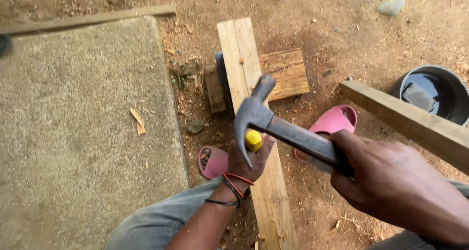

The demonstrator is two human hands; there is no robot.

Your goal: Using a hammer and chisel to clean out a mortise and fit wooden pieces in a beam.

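Yellow-handled tool (253,140), stiff and light by the look, stood upright on the long pale wooden plank (244,59), clenched in left hand (246,162). Grey steel claw hammer (256,113), head-heavy, gripped low on the handle by right hand (391,181). Pink sandals (334,120) underneath.

Soft, even daylight fills the scene, bright enough to show the grain of the plank (254,133) and the grit of the concrete slab (83,128), with only faint, diffuse shadows under the boards and no hard glare. The water in the dark bucket (435,91) gives a pale reflection of sky. The hammer (273,123) and the right hand (391,181) look slightly soft, and the far left edge is smeared.
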